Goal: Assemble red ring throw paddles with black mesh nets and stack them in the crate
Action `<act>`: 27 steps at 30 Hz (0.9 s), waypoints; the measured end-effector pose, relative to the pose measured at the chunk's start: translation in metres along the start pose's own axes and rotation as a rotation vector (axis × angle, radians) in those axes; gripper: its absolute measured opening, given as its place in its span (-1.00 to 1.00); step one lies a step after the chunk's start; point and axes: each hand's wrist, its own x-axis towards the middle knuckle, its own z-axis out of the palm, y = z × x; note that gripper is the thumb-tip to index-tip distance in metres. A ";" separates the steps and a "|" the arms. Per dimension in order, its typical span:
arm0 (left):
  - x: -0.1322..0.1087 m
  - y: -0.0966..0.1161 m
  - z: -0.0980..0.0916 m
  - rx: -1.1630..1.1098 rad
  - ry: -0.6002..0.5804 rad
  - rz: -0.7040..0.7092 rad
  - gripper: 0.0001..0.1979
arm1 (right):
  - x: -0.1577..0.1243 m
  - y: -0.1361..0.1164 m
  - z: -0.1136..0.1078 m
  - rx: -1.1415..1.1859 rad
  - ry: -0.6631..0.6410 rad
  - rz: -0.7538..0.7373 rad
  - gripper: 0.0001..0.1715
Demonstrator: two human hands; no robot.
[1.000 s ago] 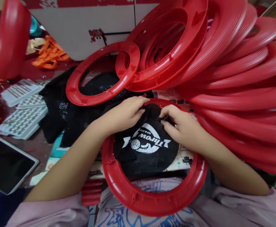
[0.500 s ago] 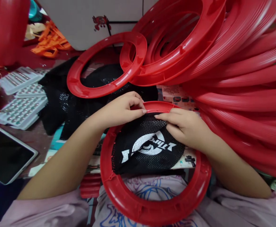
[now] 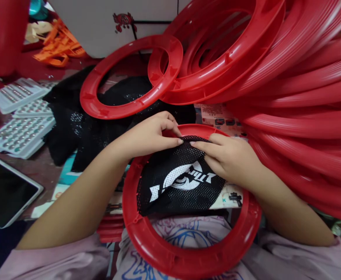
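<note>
A red plastic ring (image 3: 192, 260) leans against my front, with black mesh fabric (image 3: 184, 202) lying across its upper half. White printed lettering shows on the mesh, which is folded over in part. My left hand (image 3: 158, 134) has its thumb and bent fingers closed on the top edge of the mesh, at the ring's upper rim. Just to the right, my right hand (image 3: 227, 155) grips the same mesh edge, its index finger pointing left and its other fingers curled. The right thumb is mostly hidden, and the hands are slightly apart.
A loose red ring (image 3: 100, 109) rests on black fabric pieces (image 3: 62, 128). Large stacked red rings (image 3: 304, 116) fill the right side. At left are trays of small metal parts (image 3: 21, 134), a dark-screened tablet (image 3: 7, 190) and orange plastic toy guns (image 3: 58, 46).
The mesh edge between my hands has risen slightly and bunched against the rim. Both hands stay nearly in place, and the background has shifted a little to the left.
</note>
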 end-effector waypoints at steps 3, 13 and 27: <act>0.001 -0.001 0.001 -0.039 0.026 -0.027 -0.78 | 0.000 0.000 0.000 0.000 -0.008 0.003 -0.57; 0.003 0.000 -0.003 -0.161 0.006 -0.130 -0.80 | 0.002 -0.005 -0.003 -0.081 -0.181 0.106 -0.48; 0.005 0.003 0.006 -0.001 0.102 -0.063 -0.86 | 0.008 -0.007 -0.004 -0.107 -0.252 0.160 -0.45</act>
